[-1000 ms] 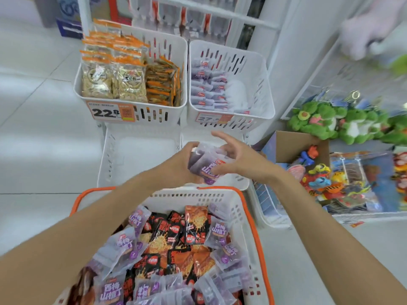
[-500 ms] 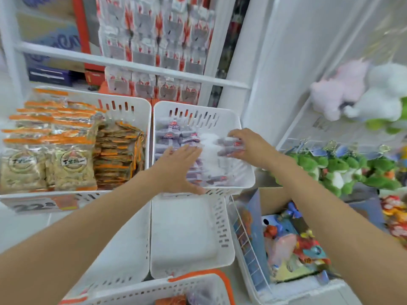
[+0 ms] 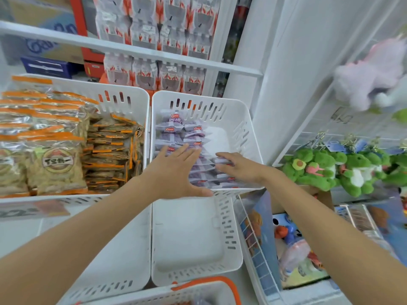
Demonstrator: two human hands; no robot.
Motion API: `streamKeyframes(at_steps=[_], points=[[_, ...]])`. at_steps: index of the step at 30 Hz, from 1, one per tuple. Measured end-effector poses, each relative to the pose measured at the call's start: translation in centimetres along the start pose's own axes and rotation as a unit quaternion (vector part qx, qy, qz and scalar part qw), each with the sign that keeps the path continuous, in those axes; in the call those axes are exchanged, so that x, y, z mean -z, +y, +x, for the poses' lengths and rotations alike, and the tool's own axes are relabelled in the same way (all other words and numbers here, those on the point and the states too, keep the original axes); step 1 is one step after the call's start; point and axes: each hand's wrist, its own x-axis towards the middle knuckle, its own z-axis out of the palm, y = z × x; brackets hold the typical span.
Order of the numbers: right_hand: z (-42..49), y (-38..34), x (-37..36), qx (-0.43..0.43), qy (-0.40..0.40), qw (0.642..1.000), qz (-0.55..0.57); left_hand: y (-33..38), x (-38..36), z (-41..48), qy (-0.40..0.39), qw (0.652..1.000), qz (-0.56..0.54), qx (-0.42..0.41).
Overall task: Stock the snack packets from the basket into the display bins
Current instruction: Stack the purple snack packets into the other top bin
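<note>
Head view: purple snack packets (image 3: 176,128) lie stacked in the upper right display bin (image 3: 244,126). Left hand (image 3: 176,172) rests on them, grip apart, fingers spread flat. Right hand (image 3: 240,167) touches the right-hand row, fingers straight, grip apart. Basket (image 3: 198,282) rim shows below.

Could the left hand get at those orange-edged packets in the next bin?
Probably yes: the left hand rests on the purple packets, and the orange-edged packets lie just across the bin wall, uncovered from above.

Bright even light, edges warped, blurred
</note>
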Motion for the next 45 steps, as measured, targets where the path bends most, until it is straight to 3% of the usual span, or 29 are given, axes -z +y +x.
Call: streamKeyframes(at_steps=[2, 5, 8, 10, 15, 19, 23, 26, 29, 31, 33, 35, 36, 39, 40, 41, 43, 45], points=[[-0.9, -0.1, 0.2, 0.017, 0.051, 0.999, -0.008, 0.1, 0.1, 0.0, 0.004, 1.000, -0.012, 0.003], [-4.0, -1.1, -0.4, 0.061, 0.189, 0.980, 0.020, 0.3, 0.6, -1.0, 0.041, 0.997, -0.067, -0.001], [-8.8, -2.6, -3.1, 0.121, 0.322, 0.937, 0.058, 1.6, 0.1, -3.9, 0.153, 0.976, -0.156, -0.009], [-12.1, -4.0, -6.1, 0.139, 0.339, 0.927, 0.086, 2.8, -1.1, -6.6, 0.207, 0.958, -0.200, -0.005], [-17.6, -3.6, -16.2, 0.118, 0.194, 0.972, 0.058, 5.0, -5.9, -14.2, 0.238, 0.957, -0.168, -0.003], [-19.1, 0.0, -23.5, 0.017, 0.000, 0.999, -0.041, 5.3, -10.0, -20.2, 0.162, 0.954, -0.246, 0.062], [-20.6, 3.1, -28.8, -0.077, -0.067, 0.995, -0.017, 5.0, -15.8, -26.2, 0.091, 0.935, -0.319, 0.128], [-22.2, 4.2, -30.8, -0.098, -0.130, 0.986, -0.016, 4.1, -20.1, -30.1, 0.045, 0.901, -0.393, 0.177], [-23.6, 4.8, -32.2, -0.099, -0.231, 0.964, -0.088, 4.0, -22.3, -32.0, 0.016, 0.867, -0.456, 0.198], [-24.1, 5.1, -33.3, -0.101, -0.232, 0.963, -0.094, 4.9, -23.2, -32.1, -0.020, 0.859, -0.464, 0.214], [-24.3, 4.9, -33.9, -0.091, -0.176, 0.980, -0.034, 6.4, -23.3, -31.5, -0.019, 0.830, -0.507, 0.232], [-24.6, 3.8, -33.3, -0.087, -0.091, 0.986, 0.108, 7.9, -22.4, -30.7, -0.015, 0.776, -0.575, 0.260], [-24.9, 2.8, -32.7, -0.060, -0.053, 0.984, 0.157, 8.5, -21.8, -30.3, -0.042, 0.727, -0.627, 0.277], [-25.8, -1.1, -31.1, 0.045, -0.037, 0.979, 0.195, 9.6, -20.2, -29.1, -0.212, 0.500, -0.796, 0.269], [-26.0, -2.4, -30.4, 0.066, -0.050, 0.974, 0.211, 9.7, -19.9, -28.7, -0.244, 0.470, -0.813, 0.240], [-25.8, -2.9, -29.9, 0.063, -0.057, 0.968, 0.236, 9.7, -20.0, -28.3, -0.256, 0.474, -0.814, 0.215], [-25.2, -2.0, -29.2, 0.021, -0.046, 0.959, 0.280, 9.5, -20.2, -28.0, -0.240, 0.526, -0.788, 0.211], [-24.3, 0.3, -29.6, -0.019, -0.037, 0.973, 0.225, 8.8, -20.8, -28.4, -0.202, 0.566, -0.761, 0.243]])
